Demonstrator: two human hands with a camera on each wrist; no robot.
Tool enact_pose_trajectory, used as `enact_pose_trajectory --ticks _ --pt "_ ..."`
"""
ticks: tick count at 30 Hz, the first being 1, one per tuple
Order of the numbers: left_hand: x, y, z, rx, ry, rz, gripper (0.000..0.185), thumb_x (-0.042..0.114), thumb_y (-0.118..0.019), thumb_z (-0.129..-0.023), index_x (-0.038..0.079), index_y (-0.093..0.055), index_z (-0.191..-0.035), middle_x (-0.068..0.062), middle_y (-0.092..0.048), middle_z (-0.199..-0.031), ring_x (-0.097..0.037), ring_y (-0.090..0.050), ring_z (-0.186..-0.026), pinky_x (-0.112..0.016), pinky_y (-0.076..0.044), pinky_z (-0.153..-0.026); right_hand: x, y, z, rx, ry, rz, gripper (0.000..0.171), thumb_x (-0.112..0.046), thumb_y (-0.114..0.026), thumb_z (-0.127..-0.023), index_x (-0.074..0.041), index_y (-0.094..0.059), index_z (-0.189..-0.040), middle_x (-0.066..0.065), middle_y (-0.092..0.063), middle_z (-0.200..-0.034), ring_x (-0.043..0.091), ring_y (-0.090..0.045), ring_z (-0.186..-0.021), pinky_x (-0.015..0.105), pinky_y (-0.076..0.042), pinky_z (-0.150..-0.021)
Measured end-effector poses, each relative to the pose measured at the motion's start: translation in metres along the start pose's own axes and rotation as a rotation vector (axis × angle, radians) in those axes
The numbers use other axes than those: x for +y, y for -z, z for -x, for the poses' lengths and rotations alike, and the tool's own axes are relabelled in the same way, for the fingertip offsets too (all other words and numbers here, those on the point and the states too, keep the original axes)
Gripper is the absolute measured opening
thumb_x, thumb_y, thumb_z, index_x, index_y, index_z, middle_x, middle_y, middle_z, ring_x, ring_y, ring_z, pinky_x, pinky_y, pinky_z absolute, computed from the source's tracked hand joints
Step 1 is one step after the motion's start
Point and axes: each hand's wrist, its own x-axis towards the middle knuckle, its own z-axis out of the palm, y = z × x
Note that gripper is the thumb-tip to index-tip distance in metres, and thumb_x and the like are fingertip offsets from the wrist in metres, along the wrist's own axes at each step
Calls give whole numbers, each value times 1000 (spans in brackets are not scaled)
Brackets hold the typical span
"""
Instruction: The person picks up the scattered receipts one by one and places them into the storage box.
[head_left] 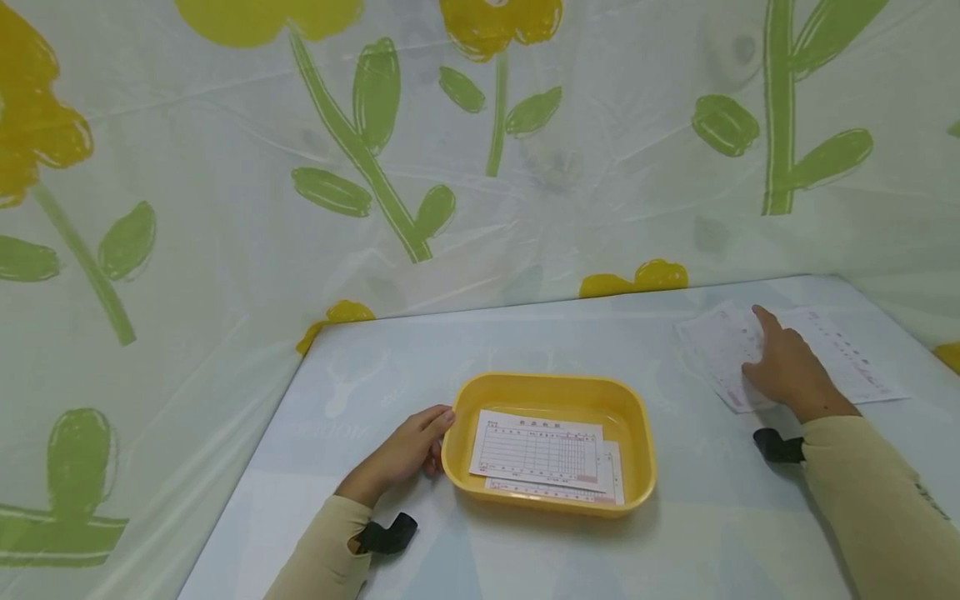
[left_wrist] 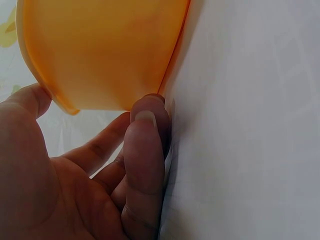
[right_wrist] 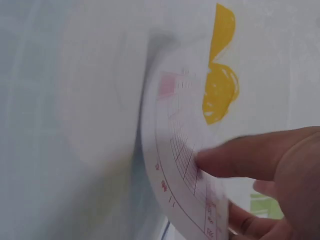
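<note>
1. The left hand [head_left: 405, 454] rests on the table [head_left: 360, 392] against the left end of the yellow tray [head_left: 633, 417]. Its fingers are loosely curled, and in the left wrist view the fingertips [left_wrist: 145, 117] touch the tray's [left_wrist: 105, 50] outer wall without gripping it. Keeping that light brace seems wise, so the tray does not slide.
2. Inside the tray lie two printed forms [head_left: 540, 450], the upper overlapping the lower. Their long axis runs left to right along the tray's length, with the printed heading toward the far side.
3. The right hand [head_left: 787, 371] is well to the right of the tray, with fingers fairly straight, pressing on loose forms [head_left: 712, 350] lying flat near the table's far right corner.
4. In the right wrist view the top form [right_wrist: 180, 165] bows up under the fingertips [right_wrist: 210, 162]. To lift one sheet cleanly, I judge a sideways drag with the pad, then a thumb beneath the raised edge, works best.
5. These forms lie askew, with their long axes angled from near right to far left.
</note>
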Motion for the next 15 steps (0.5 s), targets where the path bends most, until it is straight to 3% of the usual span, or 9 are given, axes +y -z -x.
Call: enact_pose_trajectory --ticks 5,9,15 --pt "0 0 0 0 -5 6 49 47 -39 -106 12 -54 -136 -2 -60 -67 -17 -54 -58 -31 -49 -56 -5 -2 1 66 24 -28 83 0 -50 -92 2 0 -157 47 -32 -140 48 -46 -101 65 -42 -87" --pt "0 0 1 3 -2 6 49 47 -39 -106 12 -54 -137 -2 -60 -67 -17 -54 -58 -31 -50 -56 -9 -5 2 90 22 -50 75 -1 -45 -94 -1 -5 -158 45 -38 -138 49 -48 -103 58 -44 -79" --pt "0 0 1 5 -4 5 48 47 -39 -106 12 -54 -136 -1 -60 -67 -17 -54 -58 -31 -50 -56 -15 -8 4 112 16 -61 68 -1 -42 -98 -4 -12 -159 42 -42 -136 54 -48 -112 63 -46 -83"
